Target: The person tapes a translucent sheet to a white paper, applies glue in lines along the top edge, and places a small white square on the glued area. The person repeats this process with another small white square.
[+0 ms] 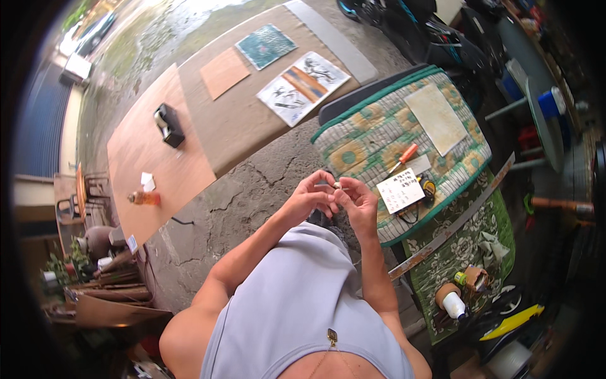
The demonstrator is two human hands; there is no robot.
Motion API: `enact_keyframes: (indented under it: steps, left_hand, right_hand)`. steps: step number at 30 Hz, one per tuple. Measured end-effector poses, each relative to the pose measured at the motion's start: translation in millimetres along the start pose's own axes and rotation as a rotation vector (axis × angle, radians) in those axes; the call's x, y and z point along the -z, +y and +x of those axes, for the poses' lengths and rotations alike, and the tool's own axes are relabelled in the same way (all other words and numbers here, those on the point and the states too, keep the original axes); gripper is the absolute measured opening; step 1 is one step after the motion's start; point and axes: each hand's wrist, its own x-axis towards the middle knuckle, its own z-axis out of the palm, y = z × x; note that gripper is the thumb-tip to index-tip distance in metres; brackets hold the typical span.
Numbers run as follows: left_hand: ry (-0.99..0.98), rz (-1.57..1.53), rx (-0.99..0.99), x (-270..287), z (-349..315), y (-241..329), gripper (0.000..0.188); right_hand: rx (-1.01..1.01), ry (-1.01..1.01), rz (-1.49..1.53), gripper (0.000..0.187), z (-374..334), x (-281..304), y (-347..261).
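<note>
In front of my chest, my left hand and my right hand meet at the fingertips, both pinched closed. Between them is a small pale thing, too tiny to name. Just right of my right hand lies a handwritten white paper on a quilted sunflower cover. A yellow-and-black tape measure sits at the paper's right edge. Beyond the paper is a screwdriver with an orange handle. Farther back on the quilt rests a pale rectangular sheet.
At the far left, a table carries a black tape dispenser and an orange bottle. Picture sheets lie at its far end. A long metal strip crosses the quilt's near right side. A motorcycle stands behind.
</note>
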Motion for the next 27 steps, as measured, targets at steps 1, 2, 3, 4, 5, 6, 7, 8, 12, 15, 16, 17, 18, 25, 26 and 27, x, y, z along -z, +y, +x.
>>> enact_keyframes:
  steps: [1,2,3,4,5,6,7,8,12,15,16,17,18,25,26,27]
  left_hand:
    - [0.021,0.012,-0.02,4.4,-17.9,1.2,0.028]
    - [0.051,0.026,-0.019,9.0,-35.0,1.5,0.028]
    - [0.077,0.044,-0.047,14.8,-48.3,2.9,0.028]
    - [0.102,0.062,-0.072,21.1,-60.0,4.9,0.028]
    - [0.126,0.078,-0.095,27.5,-71.5,6.3,0.028]
    - [0.134,0.074,-0.109,37.8,-82.3,5.8,0.03]
    - [0.152,0.067,-0.116,45.1,-92.9,6.4,0.03]
    - [0.166,0.062,-0.122,53.5,-102.2,8.5,0.029]
    - [0.262,0.132,-0.154,89.2,-133.0,21.3,0.031]
    - [0.342,0.176,-0.153,118.1,-156.6,43.4,0.036]
    - [0.38,0.171,-0.144,126.9,-165.4,53.9,0.037]
    - [0.416,0.165,-0.136,135.5,-171.3,63.8,0.038]
    - [0.44,0.168,-0.13,151.4,-177.4,69.9,0.038]
    - [0.601,0.328,-0.075,249.9,-179.8,115.2,0.031]
    - [0.628,0.321,-0.061,257.2,-175.4,120.2,0.031]
    - [0.657,0.314,-0.048,263.0,-169.0,125.2,0.03]
  right_hand:
    - [-0.027,-0.032,0.022,0.03,-7.0,-12.9,3.1]
    - [-0.089,-0.041,0.02,0.024,-14.4,-23.5,6.4]
    - [-0.109,-0.055,0.003,0.023,-18.6,-34.8,9.0]
    - [-0.127,-0.066,-0.015,0.022,-21.6,-46.4,11.6]
    - [-0.146,-0.076,-0.033,0.021,-25.0,-56.6,14.2]
    - [-0.125,-0.098,-0.049,0.018,-27.3,-64.4,22.5]
    - [-0.134,-0.117,-0.071,0.018,-29.9,-73.8,26.4]
    - [-0.14,-0.133,-0.092,0.018,-30.1,-84.7,30.3]
    - [-0.133,-0.162,-0.164,0.016,-22.6,-133.7,46.5]
    - [-0.156,-0.166,-0.208,0.015,-10.1,-173.4,65.5]
    - [-0.172,-0.167,-0.219,0.015,-5.7,-186.8,71.2]
    - [-0.19,-0.172,-0.211,0.015,-1.4,-199.3,75.9]
    - [-0.209,-0.175,-0.203,0.015,2.2,-212.0,80.8]
    - [-0.202,-0.03,-0.116,0.009,37.2,-243.4,93.8]
    - [-0.218,0.005,-0.117,0.009,45.6,-238.9,90.9]
    - [-0.235,0.038,-0.119,0.009,55.2,-233.6,88.1]
